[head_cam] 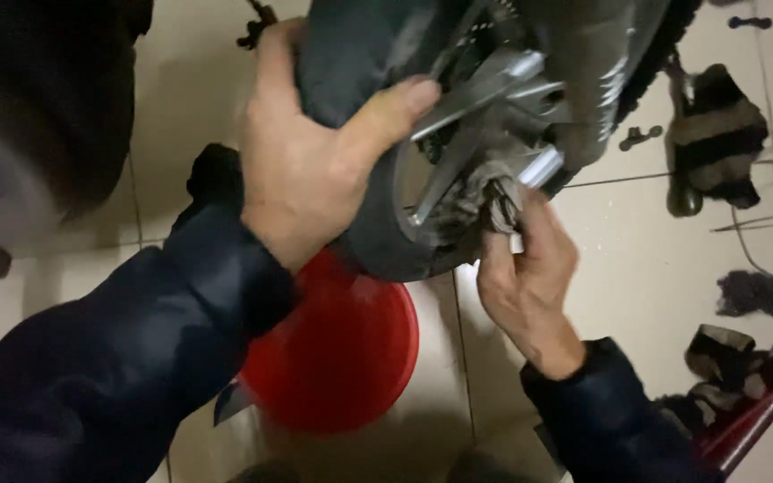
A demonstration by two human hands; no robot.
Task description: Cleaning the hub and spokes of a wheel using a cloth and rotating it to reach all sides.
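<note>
**Hands at the wheel: left hand clamps the tyre, right hand pinches a rag**

Left arm: it enters from the lower left in a dark sleeve and reaches up and forward. The left hand [310,148] is wrapped over the top edge of the black tyre [378,228], back of the hand toward the camera. The fingers curl over the far side of the tyre and are hidden there. The thumb lies across the near side, pointing right, its tip just beside the silver metal parts [503,85] of the wheel. The hand is closed around the tyre in a firm grasp.

Right arm: it enters from the lower right, also in a dark sleeve, with the forearm angled up and to the left. The right hand [530,277] is raised to the underside of the wheel. Its fingertips are drawn together and pinch a grey rag [494,201], which is pressed against the metal parts near the middle of the wheel.

Position of the wheel: it fills the upper centre of the view, above a pale tiled floor [646,259]. A red round basin [342,358] sits on the floor directly below the tyre, between the two arms. Dark and striped cloths [717,125] lie on the floor to the right, well apart from the hands. A red bar [762,411] crosses the lower right corner.
</note>
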